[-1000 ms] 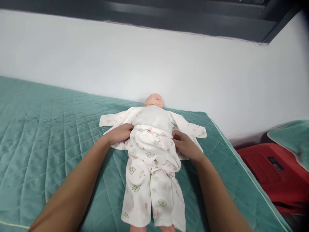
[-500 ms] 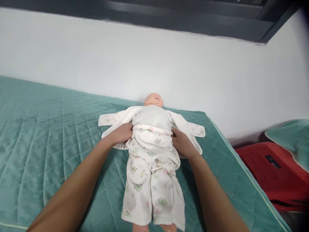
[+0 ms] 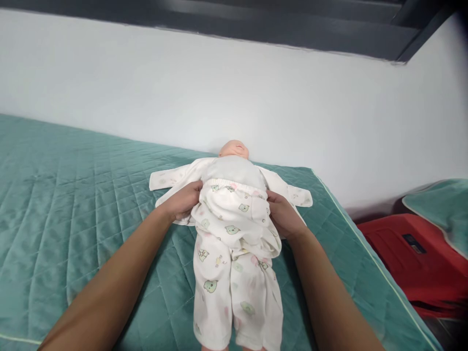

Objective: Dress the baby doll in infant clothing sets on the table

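A baby doll [image 3: 234,149] lies on its back, its head by the wall and its feet towards me. It wears white baby pants [image 3: 232,229] with green animal prints, the elastic waistband lying across its pale grey belly. A white printed baby jacket [image 3: 170,177] lies spread beneath it, sleeves out to both sides. My left hand [image 3: 185,199] is closed on the waistband at the left hip. At the right hip my right hand [image 3: 283,213] grips the other side of the waistband. Fingertips of both hands are partly hidden by cloth.
Green quilted bedding [image 3: 91,204] covers the bed under the doll, with a piped edge at the right. A white wall [image 3: 234,92] rises behind. A red plastic object [image 3: 417,253] stands to the right, below green cloth [image 3: 442,204]. A dark frame [image 3: 219,24] runs overhead.
Both hands have drawn the waistband slightly up the belly, and my right hand has shifted a little outward. The pants legs have moved slightly right.
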Demonstrator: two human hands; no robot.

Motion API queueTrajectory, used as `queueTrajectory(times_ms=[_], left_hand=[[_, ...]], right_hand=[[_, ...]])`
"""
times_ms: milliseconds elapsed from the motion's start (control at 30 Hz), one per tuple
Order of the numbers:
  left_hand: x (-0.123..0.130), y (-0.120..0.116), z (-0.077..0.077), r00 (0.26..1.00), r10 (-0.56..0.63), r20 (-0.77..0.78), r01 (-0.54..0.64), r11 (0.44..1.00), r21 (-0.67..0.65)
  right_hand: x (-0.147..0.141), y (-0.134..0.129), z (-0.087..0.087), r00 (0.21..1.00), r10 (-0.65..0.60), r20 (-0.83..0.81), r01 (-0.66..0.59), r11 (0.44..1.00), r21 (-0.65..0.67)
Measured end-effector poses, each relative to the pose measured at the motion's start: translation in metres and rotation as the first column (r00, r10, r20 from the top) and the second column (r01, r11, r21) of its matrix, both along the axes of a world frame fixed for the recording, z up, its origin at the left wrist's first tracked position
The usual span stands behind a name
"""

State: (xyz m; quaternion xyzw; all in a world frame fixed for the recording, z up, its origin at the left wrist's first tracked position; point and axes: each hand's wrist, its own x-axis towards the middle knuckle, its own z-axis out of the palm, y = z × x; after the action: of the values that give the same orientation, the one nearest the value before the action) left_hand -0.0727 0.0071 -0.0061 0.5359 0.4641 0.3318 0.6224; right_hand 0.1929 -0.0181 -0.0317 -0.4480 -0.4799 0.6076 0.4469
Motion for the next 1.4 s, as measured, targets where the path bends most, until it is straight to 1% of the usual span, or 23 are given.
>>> queueTrajectory(times_ms=[100, 167, 233, 267, 333, 433, 500, 600, 667, 733, 833, 900, 967, 1000, 1133, 1167, 1267, 1333, 1400], left_hand=[[0.001, 0.000, -0.001, 0.999, -0.042, 0.021, 0.042, 0.999, -0.006], [0.000, 0.000, -0.001, 0.997, -0.072, 0.004, 0.072, 0.997, -0.006], [0.000, 0.000, -0.002, 0.997, -0.071, -0.039, 0.072, 0.997, 0.020], [-0.001, 0.000, -0.002, 0.996, -0.064, -0.067, 0.068, 0.996, 0.061], [-0.003, 0.001, -0.004, 0.990, -0.040, -0.138, 0.067, 0.978, 0.197], [-0.005, 0.005, -0.011, 0.966, 0.035, -0.255, 0.074, 0.911, 0.406], [-0.006, 0.009, -0.018, 0.940, 0.116, -0.322, 0.062, 0.867, 0.494], [-0.006, 0.015, -0.027, 0.883, 0.238, -0.405, 0.051, 0.809, 0.586], [-0.006, 0.017, -0.030, 0.841, 0.285, -0.461, 0.077, 0.779, 0.622], [-0.006, 0.019, -0.031, 0.794, 0.319, -0.517, 0.107, 0.765, 0.635], [-0.007, 0.020, -0.031, 0.727, 0.370, -0.579, 0.113, 0.767, 0.632], [-0.008, 0.020, -0.032, 0.707, 0.391, -0.589, 0.102, 0.767, 0.633], [-0.008, 0.020, -0.032, 0.719, 0.392, -0.574, 0.086, 0.770, 0.633], [-0.008, 0.020, -0.031, 0.737, 0.384, -0.556, 0.070, 0.775, 0.628], [-0.006, 0.019, -0.028, 0.852, 0.310, -0.422, -0.012, 0.818, 0.575], [-0.005, 0.018, -0.027, 0.871, 0.299, -0.391, -0.033, 0.828, 0.560], [-0.002, 0.017, -0.026, 0.885, 0.314, -0.343, -0.090, 0.839, 0.536], [-0.001, 0.016, -0.026, 0.879, 0.346, -0.328, -0.125, 0.832, 0.541], [0.000, 0.016, -0.027, 0.877, 0.371, -0.306, -0.160, 0.824, 0.544]], right_hand=[[0.000, 0.001, 0.000, 0.999, -0.018, -0.045, 0.018, 1.000, -0.013], [0.001, 0.001, -0.001, 0.999, -0.010, -0.046, 0.009, 1.000, -0.003], [0.002, 0.002, -0.002, 0.999, 0.008, -0.039, -0.007, 1.000, 0.019], [0.002, 0.002, -0.003, 0.999, 0.017, -0.032, -0.016, 0.999, 0.030], [0.004, 0.004, -0.006, 1.000, 0.028, -0.010, -0.027, 0.998, 0.048], [0.006, 0.006, -0.009, 0.999, 0.026, 0.047, -0.030, 0.996, 0.085], [0.006, 0.007, -0.011, 0.994, 0.005, 0.105, -0.018, 0.992, 0.127], [0.006, 0.008, -0.012, 0.981, -0.033, 0.192, -0.003, 0.983, 0.184], [0.005, 0.009, -0.012, 0.970, -0.063, 0.234, 0.012, 0.977, 0.213], [0.004, 0.010, -0.012, 0.956, -0.108, 0.274, 0.038, 0.968, 0.248], [0.002, 0.012, -0.013, 0.917, -0.201, 0.344, 0.084, 0.941, 0.327], [0.001, 0.014, -0.015, 0.884, -0.257, 0.391, 0.099, 0.920, 0.380], [0.000, 0.014, -0.016, 0.851, -0.301, 0.431, 0.103, 0.900, 0.424], [0.000, 0.014, -0.017, 0.835, -0.319, 0.449, 0.103, 0.891, 0.442], [-0.003, 0.011, -0.015, 0.764, -0.372, 0.527, 0.088, 0.870, 0.486], [-0.004, 0.010, -0.014, 0.742, -0.382, 0.551, 0.084, 0.868, 0.489], [-0.007, 0.009, -0.012, 0.676, -0.426, 0.601, 0.098, 0.860, 0.501], [-0.007, 0.009, -0.012, 0.659, -0.460, 0.595, 0.139, 0.852, 0.505], [-0.007, 0.010, -0.014, 0.657, -0.478, 0.583, 0.174, 0.848, 0.500]])
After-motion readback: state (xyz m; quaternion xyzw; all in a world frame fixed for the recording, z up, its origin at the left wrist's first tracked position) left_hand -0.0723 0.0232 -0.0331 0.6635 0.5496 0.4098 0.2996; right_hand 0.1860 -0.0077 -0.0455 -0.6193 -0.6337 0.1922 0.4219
